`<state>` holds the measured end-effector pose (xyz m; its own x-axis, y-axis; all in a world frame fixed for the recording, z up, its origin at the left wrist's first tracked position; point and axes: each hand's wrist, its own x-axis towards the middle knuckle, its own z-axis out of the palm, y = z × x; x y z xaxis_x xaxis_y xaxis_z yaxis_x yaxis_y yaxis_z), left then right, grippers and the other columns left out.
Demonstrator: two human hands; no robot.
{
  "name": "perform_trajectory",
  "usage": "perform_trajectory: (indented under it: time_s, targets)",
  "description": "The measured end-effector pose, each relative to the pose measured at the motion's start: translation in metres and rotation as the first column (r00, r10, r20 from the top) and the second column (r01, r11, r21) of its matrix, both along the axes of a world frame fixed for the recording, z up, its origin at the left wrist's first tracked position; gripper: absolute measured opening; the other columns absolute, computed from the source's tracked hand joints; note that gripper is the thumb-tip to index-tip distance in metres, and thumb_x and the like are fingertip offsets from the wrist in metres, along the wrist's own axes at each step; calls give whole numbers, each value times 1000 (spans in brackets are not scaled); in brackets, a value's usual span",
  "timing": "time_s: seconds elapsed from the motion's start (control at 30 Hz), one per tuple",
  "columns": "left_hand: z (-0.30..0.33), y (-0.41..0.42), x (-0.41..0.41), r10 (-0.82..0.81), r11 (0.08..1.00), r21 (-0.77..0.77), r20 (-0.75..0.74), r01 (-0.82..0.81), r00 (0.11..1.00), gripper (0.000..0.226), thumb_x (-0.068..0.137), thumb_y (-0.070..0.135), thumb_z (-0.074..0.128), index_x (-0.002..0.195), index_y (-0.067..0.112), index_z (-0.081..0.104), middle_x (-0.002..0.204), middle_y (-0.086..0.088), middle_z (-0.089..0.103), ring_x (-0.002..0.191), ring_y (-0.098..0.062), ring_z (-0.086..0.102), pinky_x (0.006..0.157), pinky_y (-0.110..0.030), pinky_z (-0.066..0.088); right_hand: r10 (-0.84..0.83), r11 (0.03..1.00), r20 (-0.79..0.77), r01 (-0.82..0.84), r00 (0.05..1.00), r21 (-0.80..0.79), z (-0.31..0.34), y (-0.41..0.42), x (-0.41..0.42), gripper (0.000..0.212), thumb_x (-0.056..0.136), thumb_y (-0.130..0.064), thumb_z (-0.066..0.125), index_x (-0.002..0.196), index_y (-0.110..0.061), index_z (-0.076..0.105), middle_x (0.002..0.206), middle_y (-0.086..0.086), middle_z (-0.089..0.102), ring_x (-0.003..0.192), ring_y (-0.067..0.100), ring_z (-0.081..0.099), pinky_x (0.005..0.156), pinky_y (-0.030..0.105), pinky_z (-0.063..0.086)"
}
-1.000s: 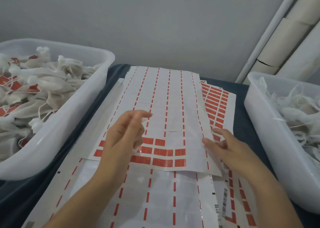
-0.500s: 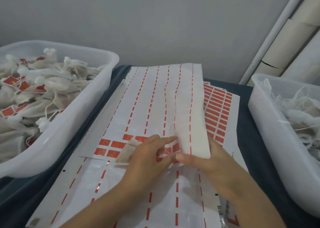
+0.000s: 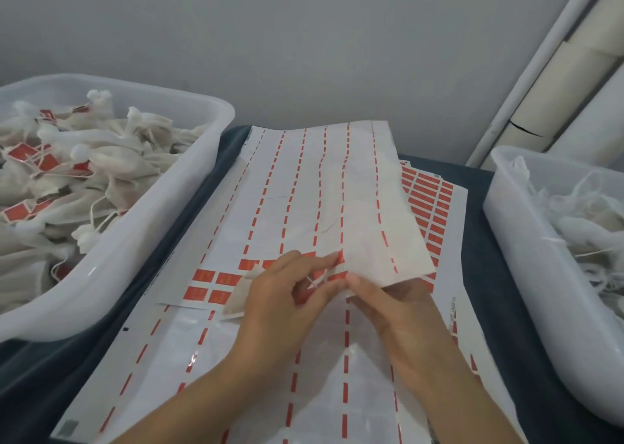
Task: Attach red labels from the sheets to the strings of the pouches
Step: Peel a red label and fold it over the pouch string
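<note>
Sitting on a dark cloth are two white bins: the left bin is holding pouches already bearing red labels, the right bin unlabelled ones. Between them at least three label sheets are overlapping, filling nearly all the room between the bin walls. The top sheet is keeping only a few red labels at its near edge, and its right side is curling upward. The left hand is pinching a thin string with a pouch tucked under its palm. The right hand is pinching the sheet's lifted near edge, fingertips meeting the left's.
</note>
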<state>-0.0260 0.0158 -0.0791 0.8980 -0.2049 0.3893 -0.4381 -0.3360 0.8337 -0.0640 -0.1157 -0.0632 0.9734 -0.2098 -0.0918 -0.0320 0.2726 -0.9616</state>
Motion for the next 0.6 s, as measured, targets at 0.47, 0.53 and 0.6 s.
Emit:
perform_trajectory:
  time_s: [0.47,0.53,0.6]
  targets:
    - [3,9,3,-20,998,61,132,12,991,34,74,41,54,85,16,74,69,25,49,74,-4,52,59,-7,42,-68,870,-22,49,997,-490,7,1,-7,25,60,-41,60,82,-40,47,60,-44,55,61,-32,47,45,-5,34]
    - [4,10,2,-33,995,100,164,17,986,35,76,40,53,86,14,74,71,28,46,65,-3,53,60,-3,41,-37,862,-14,25,999,-507,8,2,-7,24,61,-41,58,82,-40,45,61,-56,44,61,-35,43,45,-6,33]
    - [6,11,2,-52,991,131,196,27,979,38,80,42,51,88,13,74,73,27,46,57,0,50,59,-1,42,-35,863,-6,27,999,-504,8,1,-7,25,62,-40,58,83,-40,45,64,-53,48,63,-35,44,47,-6,33]
